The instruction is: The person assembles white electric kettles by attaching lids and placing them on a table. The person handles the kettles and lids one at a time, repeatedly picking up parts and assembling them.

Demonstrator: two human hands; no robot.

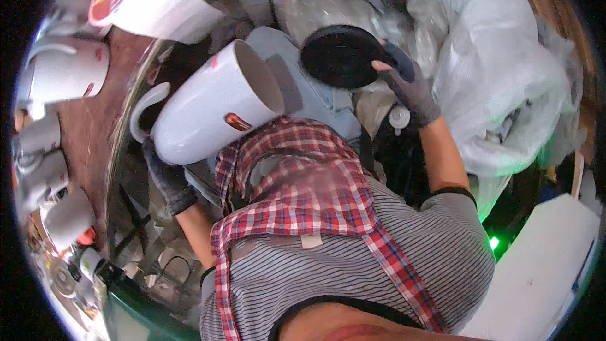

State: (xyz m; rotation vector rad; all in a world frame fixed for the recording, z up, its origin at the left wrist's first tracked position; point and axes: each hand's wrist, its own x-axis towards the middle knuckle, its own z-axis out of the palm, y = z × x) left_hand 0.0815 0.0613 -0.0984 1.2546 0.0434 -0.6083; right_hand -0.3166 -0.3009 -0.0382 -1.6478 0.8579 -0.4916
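A tall white pitcher [208, 110] lies tilted over my lap, its mouth facing up and to the right. Its curved handle [146, 110] sticks out on the left side, and a small dark red-brown mark shows on its wall. My left hand [167, 177], in a grey glove, is closed on the pitcher near its base and handle; some of the fingers are hidden behind it. A round black lid [341, 57] is pinched at its right edge by my gloved right hand [407, 85]. The lid is apart from the pitcher's rim.
More white pitchers [69, 69] stand on the brown table [120, 88] at the left. A pink-and-white container [151, 0] is at the upper left. Large clear plastic bags [499, 76] fill the upper right, and a white box [536, 265] stands at the lower right.
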